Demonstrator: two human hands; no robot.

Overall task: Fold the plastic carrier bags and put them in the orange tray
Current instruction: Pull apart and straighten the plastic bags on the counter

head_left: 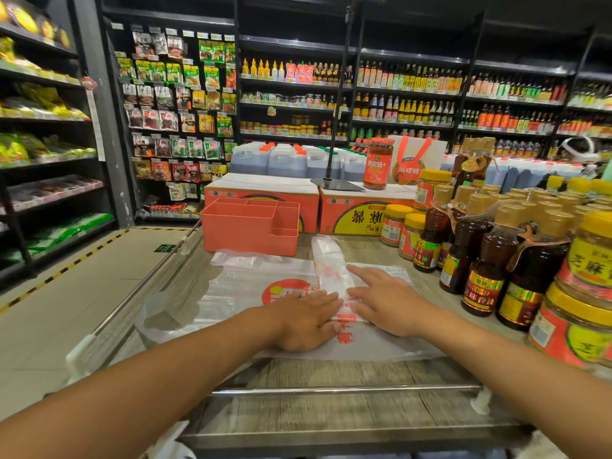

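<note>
The person is flattening a bag (251, 289) that is lying on the table (331, 372) just in front of the tray (245, 233). The left hand (303, 321) and right hand (385, 301) are pressing side by side, fingers straight, gripping nothing. A folded strip (329, 266) is reaching from them toward the tray. I think folding is underway; the next move is calling for another fold, then lifting the bag into the tray.
</note>
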